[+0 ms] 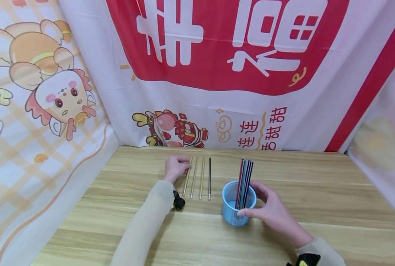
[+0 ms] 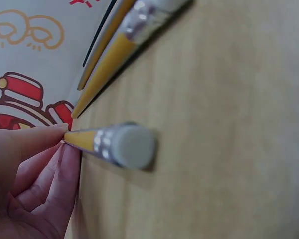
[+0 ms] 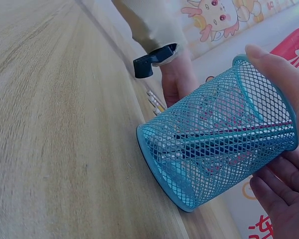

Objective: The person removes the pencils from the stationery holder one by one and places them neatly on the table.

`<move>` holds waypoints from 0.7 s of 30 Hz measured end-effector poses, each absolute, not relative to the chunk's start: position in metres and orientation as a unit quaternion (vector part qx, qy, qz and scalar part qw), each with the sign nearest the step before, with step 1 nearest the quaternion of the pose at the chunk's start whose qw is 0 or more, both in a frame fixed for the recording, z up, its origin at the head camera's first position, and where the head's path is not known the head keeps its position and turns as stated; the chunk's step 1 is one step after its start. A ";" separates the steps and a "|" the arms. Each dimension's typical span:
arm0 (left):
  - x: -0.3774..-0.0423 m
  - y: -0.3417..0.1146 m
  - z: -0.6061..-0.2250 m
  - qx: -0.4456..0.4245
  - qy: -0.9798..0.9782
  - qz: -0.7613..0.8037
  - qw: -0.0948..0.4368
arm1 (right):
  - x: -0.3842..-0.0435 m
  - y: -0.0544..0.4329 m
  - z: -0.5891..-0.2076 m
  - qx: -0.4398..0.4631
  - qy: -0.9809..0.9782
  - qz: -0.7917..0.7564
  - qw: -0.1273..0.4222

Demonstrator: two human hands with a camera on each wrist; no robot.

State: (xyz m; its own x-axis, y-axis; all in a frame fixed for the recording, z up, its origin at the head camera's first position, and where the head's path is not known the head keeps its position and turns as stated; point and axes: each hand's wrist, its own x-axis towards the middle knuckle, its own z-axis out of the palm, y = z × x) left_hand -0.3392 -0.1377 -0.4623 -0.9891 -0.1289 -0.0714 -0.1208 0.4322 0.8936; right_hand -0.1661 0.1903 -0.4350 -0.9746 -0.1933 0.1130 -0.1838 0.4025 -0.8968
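Note:
My left hand [image 1: 177, 168] pinches the leftmost yellow pencil [image 2: 82, 140] between thumb and fingers, near its far end. That pencil lies along the wooden table with its white eraser [image 2: 133, 147] toward me. To its right lie two more yellow pencils [image 1: 202, 177] and a black pencil [image 1: 209, 179], side by side. My right hand [image 1: 272, 210] grips a light blue mesh pen cup [image 3: 214, 134] by its rim, thumb on the near side, fingers behind. Several dark pencils [image 1: 244, 181] lean inside the upright cup.
The wooden table [image 1: 300, 192] runs back to a white cloth with a red print [image 1: 217, 70]. Another cloth [image 1: 51, 111] with cartoon prints hangs along the left side, and a pale flowered one [image 1: 380, 147] on the right.

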 end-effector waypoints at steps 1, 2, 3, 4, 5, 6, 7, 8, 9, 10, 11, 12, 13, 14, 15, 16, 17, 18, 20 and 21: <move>-0.340 -0.137 -0.462 0.077 -0.847 -0.525 0.004 | -0.166 0.190 -0.435 -0.112 0.837 -0.535 0.005; -0.340 -0.137 -0.462 0.080 -0.848 -0.524 0.003 | -0.166 0.190 -0.435 -0.111 0.837 -0.536 0.005; -0.341 -0.137 -0.462 0.082 -0.848 -0.523 0.002 | -0.166 0.190 -0.435 -0.110 0.837 -0.536 0.006; -0.341 -0.136 -0.462 0.084 -0.849 -0.521 0.001 | -0.166 0.190 -0.435 -0.110 0.836 -0.537 0.006; -0.341 -0.136 -0.461 0.086 -0.851 -0.519 0.000 | -0.166 0.190 -0.435 -0.111 0.837 -0.536 0.006; -0.341 -0.136 -0.461 0.085 -0.852 -0.517 -0.001 | -0.166 0.190 -0.435 -0.111 0.837 -0.536 0.006; -0.341 -0.136 -0.461 0.084 -0.854 -0.514 -0.002 | -0.166 0.190 -0.435 -0.111 0.838 -0.535 0.007; -0.342 -0.135 -0.461 0.084 -0.855 -0.511 -0.002 | -0.166 0.190 -0.435 -0.111 0.838 -0.535 0.007; -0.341 -0.135 -0.461 0.081 -0.857 -0.510 -0.002 | -0.166 0.190 -0.435 -0.111 0.838 -0.534 0.008; -0.341 -0.135 -0.461 0.079 -0.858 -0.508 -0.002 | -0.166 0.190 -0.435 -0.111 0.838 -0.534 0.008; -0.341 -0.135 -0.461 0.077 -0.859 -0.506 -0.002 | -0.166 0.190 -0.435 -0.110 0.838 -0.534 0.008; -0.341 -0.136 -0.461 0.074 -0.861 -0.504 -0.001 | -0.167 0.190 -0.435 -0.110 0.838 -0.534 0.007; -0.341 -0.135 -0.461 0.073 -0.861 -0.503 -0.001 | -0.167 0.190 -0.435 -0.109 0.838 -0.534 0.007; -0.342 -0.136 -0.462 0.073 -0.861 -0.503 -0.002 | -0.167 0.190 -0.435 -0.109 0.839 -0.533 0.006; -0.342 -0.136 -0.462 0.071 -0.862 -0.502 -0.002 | -0.167 0.190 -0.435 -0.109 0.839 -0.533 0.005; -0.342 -0.136 -0.462 0.071 -0.862 -0.502 -0.003 | -0.167 0.190 -0.435 -0.109 0.839 -0.533 0.005; -0.343 -0.136 -0.463 0.072 -0.862 -0.501 -0.003 | -0.167 0.190 -0.435 -0.109 0.839 -0.533 0.004; -0.343 -0.136 -0.463 0.072 -0.862 -0.501 -0.004 | -0.167 0.190 -0.435 -0.109 0.840 -0.532 0.004; -0.344 -0.136 -0.464 0.073 -0.863 -0.500 -0.004 | -0.167 0.190 -0.435 -0.109 0.839 -0.532 0.004; -0.345 -0.136 -0.464 0.073 -0.863 -0.499 -0.004 | -0.167 0.190 -0.435 -0.108 0.839 -0.533 0.003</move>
State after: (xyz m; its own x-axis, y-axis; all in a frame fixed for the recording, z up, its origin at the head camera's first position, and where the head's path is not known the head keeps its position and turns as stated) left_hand -0.3447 -0.1358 -0.4637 -0.9893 -0.1222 -0.0797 -0.1300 0.4908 0.8615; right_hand -0.1668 0.1901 -0.4349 -0.9766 -0.1849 0.1097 -0.1778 0.4079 -0.8956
